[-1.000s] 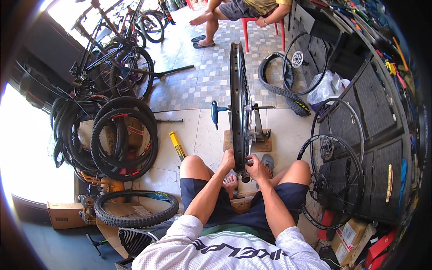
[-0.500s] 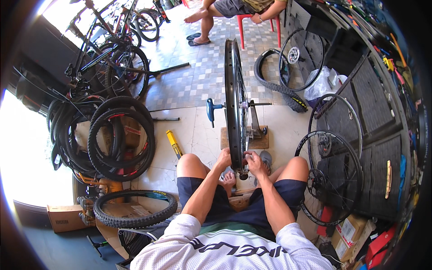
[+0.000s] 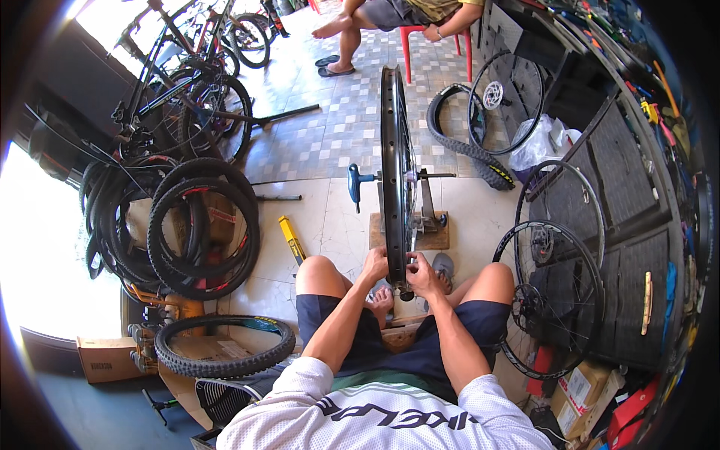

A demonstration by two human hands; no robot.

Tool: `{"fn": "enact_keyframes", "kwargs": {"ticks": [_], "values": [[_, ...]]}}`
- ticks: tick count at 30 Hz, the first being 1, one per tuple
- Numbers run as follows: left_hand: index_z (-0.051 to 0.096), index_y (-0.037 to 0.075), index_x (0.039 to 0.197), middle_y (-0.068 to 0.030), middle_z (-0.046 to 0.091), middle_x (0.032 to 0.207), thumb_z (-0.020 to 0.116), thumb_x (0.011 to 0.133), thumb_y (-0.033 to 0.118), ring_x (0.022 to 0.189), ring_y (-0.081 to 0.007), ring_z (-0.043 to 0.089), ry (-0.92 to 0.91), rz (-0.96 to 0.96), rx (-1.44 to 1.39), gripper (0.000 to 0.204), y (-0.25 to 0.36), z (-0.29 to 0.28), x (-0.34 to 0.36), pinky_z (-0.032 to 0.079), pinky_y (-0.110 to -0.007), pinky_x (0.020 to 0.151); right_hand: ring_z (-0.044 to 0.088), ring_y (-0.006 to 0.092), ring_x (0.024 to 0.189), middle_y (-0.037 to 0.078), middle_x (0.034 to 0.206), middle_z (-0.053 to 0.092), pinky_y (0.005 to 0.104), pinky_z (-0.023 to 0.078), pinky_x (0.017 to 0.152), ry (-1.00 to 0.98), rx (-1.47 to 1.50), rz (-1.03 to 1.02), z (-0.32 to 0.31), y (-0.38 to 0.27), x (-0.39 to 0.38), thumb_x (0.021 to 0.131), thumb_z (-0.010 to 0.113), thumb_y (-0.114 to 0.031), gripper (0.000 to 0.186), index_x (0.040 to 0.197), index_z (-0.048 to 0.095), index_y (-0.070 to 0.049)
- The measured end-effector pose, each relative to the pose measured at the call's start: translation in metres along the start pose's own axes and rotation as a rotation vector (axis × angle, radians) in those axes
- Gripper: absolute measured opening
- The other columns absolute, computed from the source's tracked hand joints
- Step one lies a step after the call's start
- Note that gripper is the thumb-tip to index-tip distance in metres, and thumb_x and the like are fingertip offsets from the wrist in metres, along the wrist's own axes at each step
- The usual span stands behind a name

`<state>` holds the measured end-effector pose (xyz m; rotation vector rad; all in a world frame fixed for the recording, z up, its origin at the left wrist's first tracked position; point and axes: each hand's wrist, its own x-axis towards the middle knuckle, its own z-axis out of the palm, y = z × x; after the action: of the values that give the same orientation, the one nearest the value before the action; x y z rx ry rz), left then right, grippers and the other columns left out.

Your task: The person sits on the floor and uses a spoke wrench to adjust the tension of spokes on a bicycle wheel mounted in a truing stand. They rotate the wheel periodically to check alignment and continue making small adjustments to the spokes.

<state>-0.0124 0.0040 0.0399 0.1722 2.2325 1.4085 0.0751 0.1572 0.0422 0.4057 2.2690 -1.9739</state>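
Head camera: looking down past white sleeves (image 3: 304, 379) and dark shorts (image 3: 476, 319) to pale floor tiles (image 3: 345, 214).
Bicycle wheel (image 3: 390, 150): upright and nearly edge-on straight ahead, near end between the knees; black, with holes showing along the outer face of the rim.
Truing stand (image 3: 427, 202): supporting the wheel at the hub, set on a wooden base (image 3: 437, 240).
T-handle (image 3: 355, 184): blue, just left of the wheel, level with the hub.
Left hand (image 3: 376, 264): against the left side of the rim's near end, with fingers bent toward it; exact grip hidden.
Right hand (image 3: 424, 274): opposite, on the right side of the rim, with thumb and fingers curled toward the spokes; impossible to tell whether closed on a spoke or a small tool.
Yellow-and-black bar (image 3: 291, 235): on the floor beyond the left knee.
Knobby tyre (image 3: 225, 367): lying at lower left, below a cluster of upright tyres (image 3: 157, 244).
Spare wheels (image 3: 600, 300): leaning by dark drawers (image 3: 630, 202) at right.
Red chair (image 3: 406, 56): at the far end, under a seated person (image 3: 346, 43).
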Motion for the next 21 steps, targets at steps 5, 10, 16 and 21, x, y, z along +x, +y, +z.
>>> {"fn": "enact_keyframes", "kwargs": {"ticks": [5, 10, 16, 21], "values": [[0.072, -0.001, 0.085, -0.0131, 0.067, 0.067, 0.074, 0.078, 0.036, 0.063, -0.0165, 0.066, -0.095, 0.016, 0.191, 0.038, -0.022, -0.001, 0.009, 0.050, -0.034, 0.056, 0.068, 0.0253, 0.076, 0.015, 0.089, 0.071, 0.0357, 0.052, 0.072, -0.023, 0.014, -0.025, -0.003, 0.005, 0.004, 0.082, 0.072, -0.019, 0.054, 0.128, 0.048, -0.001], [0.075, 0.009, 0.092, -0.0188, 0.069, 0.077, 0.074, 0.078, 0.036, 0.071, -0.0282, 0.070, -0.002, 0.308, 0.398, 0.031, -0.030, 0.006, 0.008, 0.052, -0.037, 0.060, 0.069, 0.0263, 0.079, 0.016, 0.090, 0.071, 0.0353, 0.052, 0.076, 0.117, -0.278, -0.198, 0.006, -0.010, -0.005, 0.080, 0.075, -0.018, 0.060, 0.130, 0.046, 0.001], [0.065, 0.000, 0.080, -0.0039, 0.056, 0.063, 0.066, 0.088, 0.051, 0.054, -0.0141, 0.053, 0.157, 0.008, -0.063, 0.052, -0.023, 0.012, 0.002, 0.043, -0.033, 0.047, 0.068, 0.0208, 0.083, 0.015, 0.090, 0.071, 0.0335, 0.052, 0.076, -0.028, 0.074, -0.021, 0.005, 0.002, 0.002, 0.085, 0.066, -0.014, 0.049, 0.129, 0.048, 0.001], [0.062, 0.003, 0.097, -0.0070, 0.060, 0.082, 0.050, 0.096, 0.055, 0.070, -0.0152, 0.059, 0.025, -0.168, -0.471, 0.053, -0.009, 0.031, 0.011, 0.047, -0.029, 0.058, 0.066, 0.0212, 0.084, 0.017, 0.094, 0.070, 0.0329, 0.051, 0.076, 0.001, 0.139, -0.061, -0.003, 0.056, 0.016, 0.090, 0.057, -0.012, 0.030, 0.115, 0.059, 0.004]]}}
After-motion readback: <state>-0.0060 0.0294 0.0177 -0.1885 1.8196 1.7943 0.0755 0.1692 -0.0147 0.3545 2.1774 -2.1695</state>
